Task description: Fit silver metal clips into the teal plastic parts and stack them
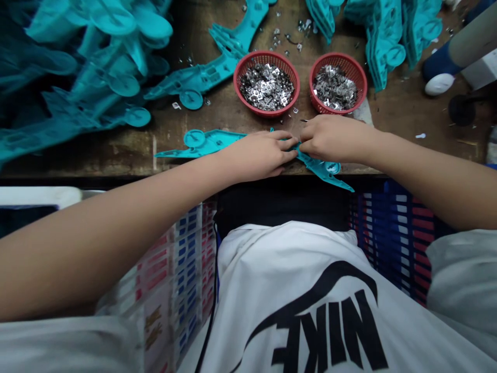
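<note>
A long turquoise plastic part (219, 141) lies along the front edge of the wooden bench, bent in the middle and bearing a round disc near each end. My left hand (267, 154) rests on its middle, fingers stretched out and slightly apart. Just to the right, my right hand (324, 137) is closed in a pinch over the same part, fingertips pointing down at it. Whatever those fingers hold is hidden. Behind my hands stand two red baskets, the left one (237, 85) and the right one (364, 85), both filled with small shiny metal clips (267, 88).
Turquoise parts are heaped (97, 67) at the left, and stacked ones (382, 41) stand at the back right. Another part (209, 75) lies behind the left basket. Loose clips are scattered on the bench (404, 119). A blue plastic crate (396, 228) is below the edge.
</note>
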The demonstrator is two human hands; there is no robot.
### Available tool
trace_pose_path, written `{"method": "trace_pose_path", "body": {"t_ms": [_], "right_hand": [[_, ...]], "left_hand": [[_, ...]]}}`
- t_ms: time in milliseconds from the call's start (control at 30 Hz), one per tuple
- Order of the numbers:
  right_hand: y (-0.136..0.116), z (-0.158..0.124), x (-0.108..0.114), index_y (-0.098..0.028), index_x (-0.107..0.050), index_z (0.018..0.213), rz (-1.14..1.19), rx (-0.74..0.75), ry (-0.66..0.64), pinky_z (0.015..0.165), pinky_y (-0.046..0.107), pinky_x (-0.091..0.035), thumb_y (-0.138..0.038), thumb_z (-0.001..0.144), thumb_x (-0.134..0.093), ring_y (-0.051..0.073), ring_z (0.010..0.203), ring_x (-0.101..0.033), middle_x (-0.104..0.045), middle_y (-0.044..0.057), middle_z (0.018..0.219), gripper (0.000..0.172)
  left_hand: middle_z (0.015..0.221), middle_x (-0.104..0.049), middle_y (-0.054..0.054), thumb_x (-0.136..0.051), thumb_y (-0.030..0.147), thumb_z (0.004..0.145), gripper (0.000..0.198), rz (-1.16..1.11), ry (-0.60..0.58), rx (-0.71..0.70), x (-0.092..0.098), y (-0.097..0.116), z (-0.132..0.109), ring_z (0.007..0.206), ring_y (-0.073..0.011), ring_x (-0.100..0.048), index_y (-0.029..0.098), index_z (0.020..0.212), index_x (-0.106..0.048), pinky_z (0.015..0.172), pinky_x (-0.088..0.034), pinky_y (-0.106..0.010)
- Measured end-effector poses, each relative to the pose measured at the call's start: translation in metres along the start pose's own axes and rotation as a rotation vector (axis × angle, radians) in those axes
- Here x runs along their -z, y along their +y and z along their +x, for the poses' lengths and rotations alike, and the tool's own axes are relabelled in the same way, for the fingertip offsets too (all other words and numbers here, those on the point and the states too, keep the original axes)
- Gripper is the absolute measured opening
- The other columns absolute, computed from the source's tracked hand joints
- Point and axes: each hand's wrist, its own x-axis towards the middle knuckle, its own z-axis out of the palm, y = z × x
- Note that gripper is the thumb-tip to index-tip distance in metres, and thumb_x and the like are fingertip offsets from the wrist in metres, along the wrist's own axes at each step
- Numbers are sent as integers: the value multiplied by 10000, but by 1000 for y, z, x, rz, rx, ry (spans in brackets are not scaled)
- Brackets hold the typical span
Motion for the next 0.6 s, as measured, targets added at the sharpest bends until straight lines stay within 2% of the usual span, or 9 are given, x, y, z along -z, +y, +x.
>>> {"method": "trace_pose_path", "body": {"t_ms": [167, 267, 367, 533, 600], "right_hand": [[4, -2, -5, -158, -963, 1379, 30, 16, 59, 1028, 469, -535, -218, 1272, -570, 317, 1161, -785, -917, 174, 1306, 411], [0, -1, 4, -115, -955, 1333, 10, 21, 7, 956, 455, -515, -192, 1265, -551, 314, 1101, -782, -917, 200, 1260, 417], [-4, -1, 12, -79, -952, 1297, -21, -6, -82, 954, 464, -507, -179, 1258, -557, 319, 1100, -782, -906, 225, 1225, 409], [-6, 0, 7, -132, -958, 1269, -71, 13, -8, 1009, 465, -519, -135, 1238, -557, 304, 1143, -774, -910, 180, 1255, 402], [-12, 2, 9, -110, -960, 1268, -131, 25, -43, 998, 474, -524, -112, 1226, -551, 315, 1148, -775, -911, 204, 1256, 411]], "left_hand": [[1851, -761, -222, -716, 192, 1173, 628, 14, 3, 11, 0, 2, 1, 1825, -403, -640, 152, 1799, -761, 1478, -591, -536], [1839, -767, -237, -701, 193, 1182, 620, 17, 9, 10, 0, 3, 1, 1820, -416, -648, 147, 1797, -762, 1472, -597, -560], [1839, -770, -235, -702, 184, 1180, 614, 22, 6, 9, 1, 3, 1, 1826, -421, -645, 156, 1790, -768, 1475, -595, -572], [1869, -737, -260, -667, 174, 1188, 605, 27, -4, 7, 3, 4, 1, 1829, -434, -636, 125, 1784, -759, 1460, -602, -590], [1864, -746, -241, -659, 188, 1195, 600, 37, -5, 8, 3, 4, 1, 1820, -418, -641, 149, 1786, -759, 1439, -613, -570]]}}
